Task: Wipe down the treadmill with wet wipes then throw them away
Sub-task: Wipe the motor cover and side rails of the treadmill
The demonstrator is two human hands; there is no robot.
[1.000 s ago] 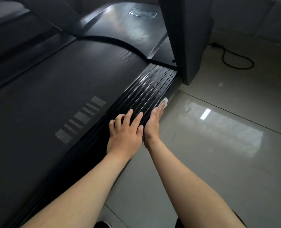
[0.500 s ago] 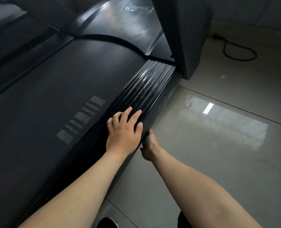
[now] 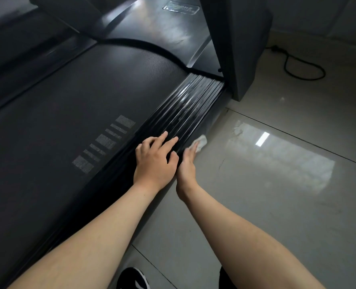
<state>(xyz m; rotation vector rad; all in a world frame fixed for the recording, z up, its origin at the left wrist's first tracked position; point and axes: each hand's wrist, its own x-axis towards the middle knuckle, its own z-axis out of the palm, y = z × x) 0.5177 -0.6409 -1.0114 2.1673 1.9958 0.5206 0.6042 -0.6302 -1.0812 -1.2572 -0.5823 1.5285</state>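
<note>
The left hand [image 3: 155,161] lies flat on the treadmill's ribbed side rail [image 3: 190,110], fingers [image 3: 162,136] slightly spread. Just beside it, the right hand [image 3: 187,165] presses a white wet wipe [image 3: 200,141] against the rail's outer edge, fingers held together over it, above the tiled floor [image 3: 277,195].

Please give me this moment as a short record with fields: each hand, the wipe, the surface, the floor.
left hand: flat on ribbed side rail, holds nothing
right hand: presses wet wipe against the rail's outer edge
treadmill belt: dark, nothing on it
floor: glossy tiles, black cable near the wall
</note>
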